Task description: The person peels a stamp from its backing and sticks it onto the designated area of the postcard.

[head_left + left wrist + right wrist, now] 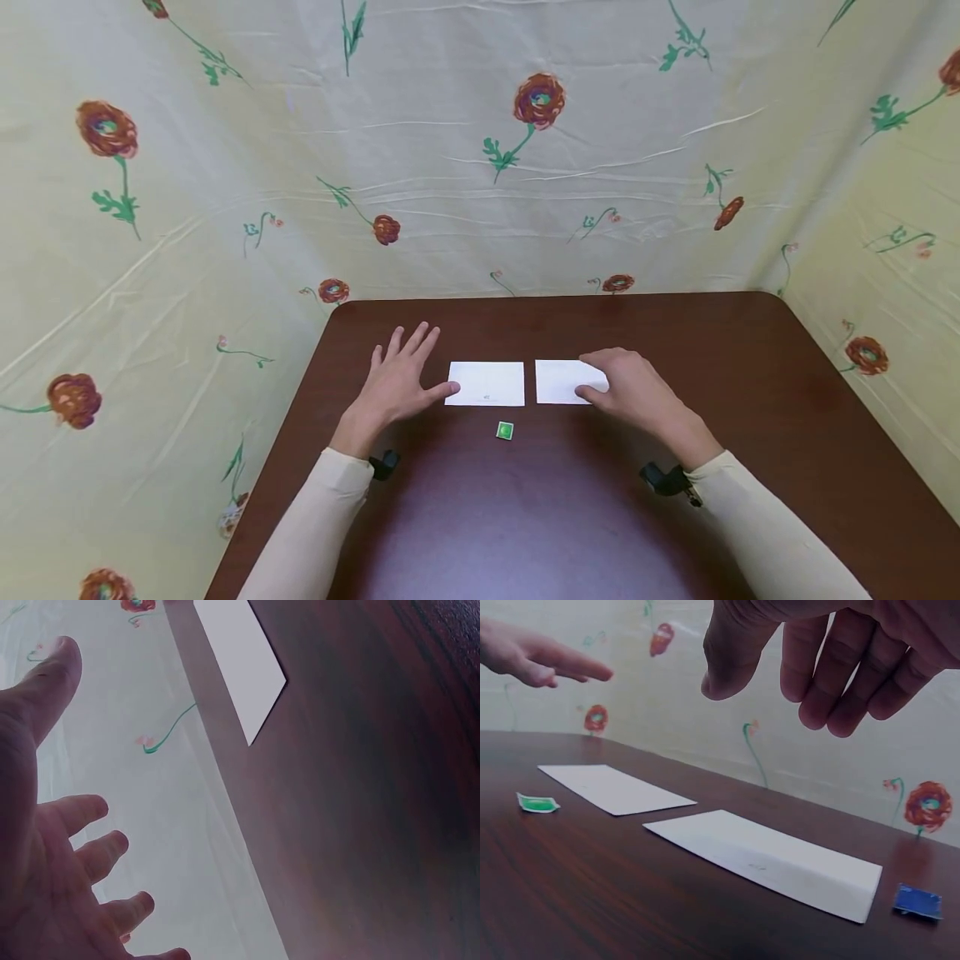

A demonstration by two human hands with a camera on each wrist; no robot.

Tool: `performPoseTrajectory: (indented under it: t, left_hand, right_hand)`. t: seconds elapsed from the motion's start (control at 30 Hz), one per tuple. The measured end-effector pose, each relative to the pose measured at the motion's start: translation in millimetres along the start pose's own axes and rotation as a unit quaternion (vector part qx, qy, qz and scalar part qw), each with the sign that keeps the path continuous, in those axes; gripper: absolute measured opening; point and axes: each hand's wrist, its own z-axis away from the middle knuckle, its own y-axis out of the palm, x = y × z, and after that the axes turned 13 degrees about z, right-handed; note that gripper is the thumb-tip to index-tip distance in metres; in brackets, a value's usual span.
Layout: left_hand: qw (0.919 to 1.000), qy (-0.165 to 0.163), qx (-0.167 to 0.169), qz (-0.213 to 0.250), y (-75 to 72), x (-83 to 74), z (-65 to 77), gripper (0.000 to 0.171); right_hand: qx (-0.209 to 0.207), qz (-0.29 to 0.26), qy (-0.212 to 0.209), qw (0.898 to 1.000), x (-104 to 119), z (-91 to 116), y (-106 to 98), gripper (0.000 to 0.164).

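Two white paper cards lie side by side on the brown table, the left card (pixel 486 379) a small gap from the right card (pixel 555 383). In front of them rests a small green square (pixel 505 431) with a pale border. My left hand (pixel 397 379) hovers with spread fingers beside the left card, its thumb over the card's edge. Over the far end of the right card hangs my right hand (pixel 637 387), fingers bent loosely downward with nothing between them. A small blue square (pixel 919 901) lies past that card in the right wrist view; the right hand hides it from the head view.
The dark brown table (pixel 525 517) has rounded far corners. A pale cloth (pixel 450 100) printed with red flowers hangs behind it and at both sides. Each wrist carries a black camera mount, such as the right mount (pixel 666 481).
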Motion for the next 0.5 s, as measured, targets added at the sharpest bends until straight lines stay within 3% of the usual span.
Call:
performPoseTrajectory:
  t: [0.5]
  left_hand:
    - [0.9977, -0.014, 0.064, 0.017, 16.8, 1.6, -6.0, 0.090]
  right_hand:
    - [0.031, -0.003, -0.043, 0.999, 33, -11, 18, 0.038]
